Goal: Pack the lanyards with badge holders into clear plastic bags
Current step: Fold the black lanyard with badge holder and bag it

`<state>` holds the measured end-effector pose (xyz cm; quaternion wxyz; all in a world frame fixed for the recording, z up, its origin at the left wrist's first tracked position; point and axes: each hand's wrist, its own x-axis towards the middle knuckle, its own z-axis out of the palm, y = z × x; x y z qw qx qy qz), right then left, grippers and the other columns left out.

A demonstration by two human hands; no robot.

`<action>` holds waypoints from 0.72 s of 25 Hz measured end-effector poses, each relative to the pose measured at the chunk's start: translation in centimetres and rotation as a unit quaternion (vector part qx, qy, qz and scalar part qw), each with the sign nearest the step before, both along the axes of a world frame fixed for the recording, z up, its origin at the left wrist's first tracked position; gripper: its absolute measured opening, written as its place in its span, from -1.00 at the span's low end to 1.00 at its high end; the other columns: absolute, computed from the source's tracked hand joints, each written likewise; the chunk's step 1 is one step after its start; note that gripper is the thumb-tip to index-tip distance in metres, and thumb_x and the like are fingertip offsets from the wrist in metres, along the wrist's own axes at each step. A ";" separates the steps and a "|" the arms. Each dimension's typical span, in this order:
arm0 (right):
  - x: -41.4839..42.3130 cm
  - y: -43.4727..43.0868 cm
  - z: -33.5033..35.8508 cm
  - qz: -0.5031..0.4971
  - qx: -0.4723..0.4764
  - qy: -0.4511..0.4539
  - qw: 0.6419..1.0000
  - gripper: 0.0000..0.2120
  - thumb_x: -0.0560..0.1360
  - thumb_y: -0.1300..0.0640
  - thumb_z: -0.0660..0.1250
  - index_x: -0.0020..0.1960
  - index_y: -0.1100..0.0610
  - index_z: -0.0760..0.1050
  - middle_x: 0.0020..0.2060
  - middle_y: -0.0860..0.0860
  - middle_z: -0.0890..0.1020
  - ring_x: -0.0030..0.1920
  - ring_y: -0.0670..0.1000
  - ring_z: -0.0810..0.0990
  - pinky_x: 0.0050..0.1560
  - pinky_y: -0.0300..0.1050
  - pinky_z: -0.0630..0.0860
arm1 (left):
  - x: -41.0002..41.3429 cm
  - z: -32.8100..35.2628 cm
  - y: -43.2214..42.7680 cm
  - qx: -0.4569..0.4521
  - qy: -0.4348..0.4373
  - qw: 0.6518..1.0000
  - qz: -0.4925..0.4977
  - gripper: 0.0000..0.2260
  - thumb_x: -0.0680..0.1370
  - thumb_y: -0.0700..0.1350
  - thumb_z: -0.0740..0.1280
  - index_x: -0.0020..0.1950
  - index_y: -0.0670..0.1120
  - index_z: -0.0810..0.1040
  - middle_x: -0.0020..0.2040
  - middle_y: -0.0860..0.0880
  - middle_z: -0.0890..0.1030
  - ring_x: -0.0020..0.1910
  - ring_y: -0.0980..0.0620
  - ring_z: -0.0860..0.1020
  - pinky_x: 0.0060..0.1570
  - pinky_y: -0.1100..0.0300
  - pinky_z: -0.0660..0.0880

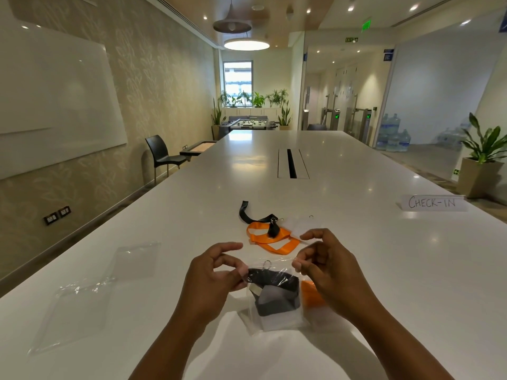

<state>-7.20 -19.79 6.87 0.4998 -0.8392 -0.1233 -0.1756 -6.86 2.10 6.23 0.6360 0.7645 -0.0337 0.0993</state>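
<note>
Behind right hand (326, 267), orange lanyard (310, 293) mostly hidden; bag (274, 320) glary.

We held the filled bag (274, 300) between our left hand (214, 275) and right hand (326, 267) at the table's (384, 174) near end. Loose lanyards (270, 238) lay just behind it, empty bags (79, 305) to the left, the check-in sign (433, 202) far right.

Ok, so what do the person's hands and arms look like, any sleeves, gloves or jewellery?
Both are bare. The left hand and right hand wear no gloves, and no rings show. The left forearm and right forearm are uncovered down to the picture's bottom edge: no sleeve, watch or bracelet in view.
</note>
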 end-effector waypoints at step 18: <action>-0.4 1.0 -0.3 0.018 -0.098 -0.035 0.994 -0.62 0.54 0.16 0.33 0.06 -0.28 0.27 -0.10 -0.31 0.52 -0.05 -0.19 0.57 -0.11 -0.52 0.47 | 0.2 -0.4 -0.1 0.030 -0.056 0.996 0.060 -0.72 0.47 -0.20 0.46 0.02 0.15 0.54 -0.18 0.07 0.66 -0.12 0.08 0.65 -0.25 0.50 0.50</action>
